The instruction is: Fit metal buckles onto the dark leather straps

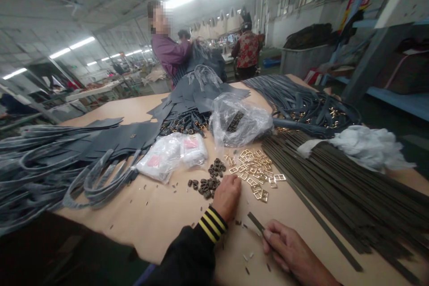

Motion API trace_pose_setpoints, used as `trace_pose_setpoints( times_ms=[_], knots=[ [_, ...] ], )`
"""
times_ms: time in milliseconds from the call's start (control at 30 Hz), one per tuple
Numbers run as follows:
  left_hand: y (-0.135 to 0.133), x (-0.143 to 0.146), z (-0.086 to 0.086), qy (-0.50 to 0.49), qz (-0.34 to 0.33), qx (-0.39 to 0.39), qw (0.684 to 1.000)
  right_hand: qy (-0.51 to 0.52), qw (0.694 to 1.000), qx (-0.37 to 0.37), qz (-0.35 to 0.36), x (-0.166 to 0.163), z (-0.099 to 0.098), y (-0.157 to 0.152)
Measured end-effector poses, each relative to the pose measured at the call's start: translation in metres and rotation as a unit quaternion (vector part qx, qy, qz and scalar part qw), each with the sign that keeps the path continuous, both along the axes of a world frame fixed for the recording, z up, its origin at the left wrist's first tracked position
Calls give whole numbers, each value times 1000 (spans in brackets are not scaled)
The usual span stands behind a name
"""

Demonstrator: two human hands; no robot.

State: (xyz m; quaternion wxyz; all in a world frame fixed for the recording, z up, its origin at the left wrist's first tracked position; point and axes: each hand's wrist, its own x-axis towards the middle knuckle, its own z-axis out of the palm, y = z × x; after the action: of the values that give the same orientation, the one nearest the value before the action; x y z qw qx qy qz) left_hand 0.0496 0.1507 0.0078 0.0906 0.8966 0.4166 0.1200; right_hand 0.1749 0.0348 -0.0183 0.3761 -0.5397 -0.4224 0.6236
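My right hand (288, 248) pinches a dark olive strap (256, 222) between thumb and fingers, its short end pointing up and left. My left hand (228, 196) is curled over the table between two heaps, its fingertips turned away from view; whatever they pinch is hidden. Beside it on the left lie dark strap loops (208, 187) in a small pile. Gold-coloured metal buckles (256, 170) are spread just beyond and to the right of it. Small loose bits (246, 258) are scattered on the tabletop around both hands.
Long olive straps (335, 187) fill the right side. Clear plastic bags (241, 120) and white packets (174, 154) lie ahead. Dark blue straps and panels (100, 143) cover the left and back. A person in purple (170, 53) stands across the table (161, 214).
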Motion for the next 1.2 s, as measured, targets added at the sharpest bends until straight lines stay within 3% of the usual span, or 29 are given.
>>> trace_pose_setpoints(
  times_ms=[100,367,533,667,833,967,1033,1133,1200],
  knots=[
    [16,11,-7,40,-29,0,999,18,1000,-8,-4,1,-2,1],
    [16,14,-22,41,-27,-7,999,45,999,0,-5,2,7,0],
    [28,8,-8,-43,15,-49,998,66,997,-6,-34,4,9,0],
    [10,-4,8,-140,56,-137,979,64,996,-2,-58,8,15,-1],
    [-48,-16,13,-229,60,-314,919,14,998,45,-49,1,24,-8],
    [-80,-19,13,-366,117,-466,797,15,996,75,-45,-13,24,-16],
    [-88,-20,15,-407,133,-503,750,-3,995,84,-45,-16,21,-20],
    [-96,-24,18,-425,139,-542,711,-25,996,83,-25,-14,19,-25],
    [-100,-28,19,-409,138,-553,713,-50,994,93,10,-12,22,-27]
  ],
)
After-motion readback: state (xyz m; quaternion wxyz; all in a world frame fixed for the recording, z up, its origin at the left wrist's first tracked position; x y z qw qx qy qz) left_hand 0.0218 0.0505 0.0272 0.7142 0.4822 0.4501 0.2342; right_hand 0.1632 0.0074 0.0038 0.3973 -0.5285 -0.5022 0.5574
